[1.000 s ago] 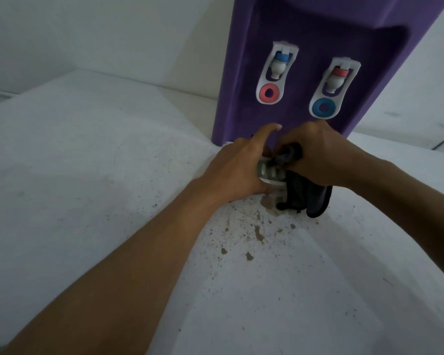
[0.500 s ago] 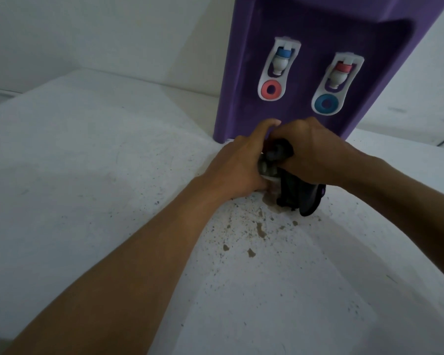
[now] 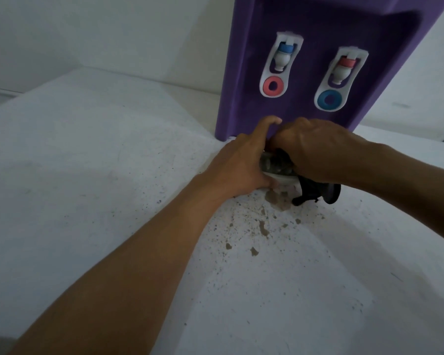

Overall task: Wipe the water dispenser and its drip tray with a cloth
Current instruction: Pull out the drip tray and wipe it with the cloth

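Wiping the drip tray at the foot of the dispenser

The left hand (image 3: 239, 165) grips the drip tray (image 3: 280, 176) just below the purple dispenser (image 3: 318, 26) on the table (image 3: 87, 149); the right hand (image 3: 310, 149), clenched on the dark cloth (image 3: 315, 192), has slid further over it — the tray scrub is likely under way, brown crumbs (image 3: 254, 237) remain.

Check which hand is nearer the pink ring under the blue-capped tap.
Left. The left hand raises a finger just below the pink ring; the right hand, gripping the dark cloth, sits lower and further right, below the blue ring.
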Demonstrator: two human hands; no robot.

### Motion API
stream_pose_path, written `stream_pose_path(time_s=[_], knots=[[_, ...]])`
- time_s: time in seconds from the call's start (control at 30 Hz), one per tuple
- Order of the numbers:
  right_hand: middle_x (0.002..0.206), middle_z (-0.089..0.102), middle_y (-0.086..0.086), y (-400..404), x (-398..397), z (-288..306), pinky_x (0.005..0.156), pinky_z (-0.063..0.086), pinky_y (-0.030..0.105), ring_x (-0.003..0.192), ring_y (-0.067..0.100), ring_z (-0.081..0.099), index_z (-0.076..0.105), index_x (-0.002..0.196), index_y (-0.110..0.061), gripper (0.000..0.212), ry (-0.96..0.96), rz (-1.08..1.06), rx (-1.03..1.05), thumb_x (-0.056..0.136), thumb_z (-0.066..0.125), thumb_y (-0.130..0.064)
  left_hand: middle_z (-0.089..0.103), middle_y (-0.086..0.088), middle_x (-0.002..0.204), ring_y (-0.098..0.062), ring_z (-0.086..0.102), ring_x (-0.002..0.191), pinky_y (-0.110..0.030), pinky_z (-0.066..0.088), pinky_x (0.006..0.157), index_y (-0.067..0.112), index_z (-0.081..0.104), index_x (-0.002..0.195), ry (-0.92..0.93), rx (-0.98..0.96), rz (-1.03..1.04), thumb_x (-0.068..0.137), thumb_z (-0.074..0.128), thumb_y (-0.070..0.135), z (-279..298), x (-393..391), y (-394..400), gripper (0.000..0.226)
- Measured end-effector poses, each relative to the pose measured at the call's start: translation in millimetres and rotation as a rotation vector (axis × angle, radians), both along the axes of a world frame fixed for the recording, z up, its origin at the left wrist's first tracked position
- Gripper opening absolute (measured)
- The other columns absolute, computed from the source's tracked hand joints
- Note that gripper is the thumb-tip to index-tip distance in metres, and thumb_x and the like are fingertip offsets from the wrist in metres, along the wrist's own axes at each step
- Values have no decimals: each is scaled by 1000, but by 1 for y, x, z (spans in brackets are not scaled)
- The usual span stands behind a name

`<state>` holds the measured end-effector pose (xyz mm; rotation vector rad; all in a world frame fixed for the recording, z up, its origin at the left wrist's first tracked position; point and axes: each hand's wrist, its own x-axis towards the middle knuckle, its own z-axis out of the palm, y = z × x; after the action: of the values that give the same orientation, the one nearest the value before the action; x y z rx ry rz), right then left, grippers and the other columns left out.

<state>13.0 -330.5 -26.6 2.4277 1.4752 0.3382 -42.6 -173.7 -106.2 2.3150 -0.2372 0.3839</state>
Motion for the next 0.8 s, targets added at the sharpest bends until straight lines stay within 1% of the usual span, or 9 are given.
stream_pose_path(time_s=[0.13,0.3,0.4,0.47,0.53,0.6,0.63,0.7,0.8], knots=[[85,64,3,1,4,4,66,61,37,68,18,64,66,113,-18,21,-48,-57,-99,93,70,-17,69,0,122,-18,66,106,-41,59,91,36,24,158,-2,9,1,63,101,31,-1,0,0,122],[84,61,2,-5,7,8,72,61,38,71,19,65,66,105,-19,14,-2,-146,-126,92,71,-17,68,3,125,-19,64,113,-35,56,91,38,23,157,-28,32,-4,62,101,34,-4,2,0,123],[83,60,-1,-23,15,11,74,59,34,73,16,62,65,101,-20,10,-3,-246,-124,93,71,-19,69,10,117,-12,64,107,-32,56,90,36,26,157,-33,8,-24,62,102,33,-5,2,2,122],[89,67,-2,-45,21,15,77,56,32,79,15,63,69,102,-20,12,104,-384,-29,91,73,-19,69,13,115,-6,66,99,-31,58,87,34,28,156,-45,-5,-45,61,102,30,-6,3,3,121],[99,71,-1,-63,25,19,78,53,27,86,17,64,71,102,-21,15,226,-447,174,88,77,-16,70,13,116,-5,68,97,-33,60,86,35,28,155,-55,-6,-54,61,102,28,-6,4,4,121],[100,68,-3,-75,22,21,71,45,17,84,12,62,70,98,-21,15,308,-484,364,87,78,-16,70,14,115,-3,68,97,-34,60,87,36,28,155,-60,-10,-66,61,102,28,-7,5,3,120],[97,67,-5,-76,21,20,66,42,15,82,7,60,68,96,-22,14,342,-508,432,87,78,-17,69,15,114,-2,67,96,-35,60,87,37,28,154,-63,-13,-66,61,101,28,-8,5,4,119],[94,66,-10,-76,18,18,63,41,16,82,2,59,68,95,-22,13,378,-556,538,86,79,-21,70,15,112,0,67,95,-35,60,87,37,29,153,-70,-22,-71,61,101,29,-8,5,4,118],[88,69,-5,-68,12,13,62,47,23,80,8,62,71,90,-20,13,417,-605,670,82,80,-25,71,15,110,1,68,95,-36,61,87,37,30,153,-81,-42,-78,61,101,36,-8,6,3,117]])
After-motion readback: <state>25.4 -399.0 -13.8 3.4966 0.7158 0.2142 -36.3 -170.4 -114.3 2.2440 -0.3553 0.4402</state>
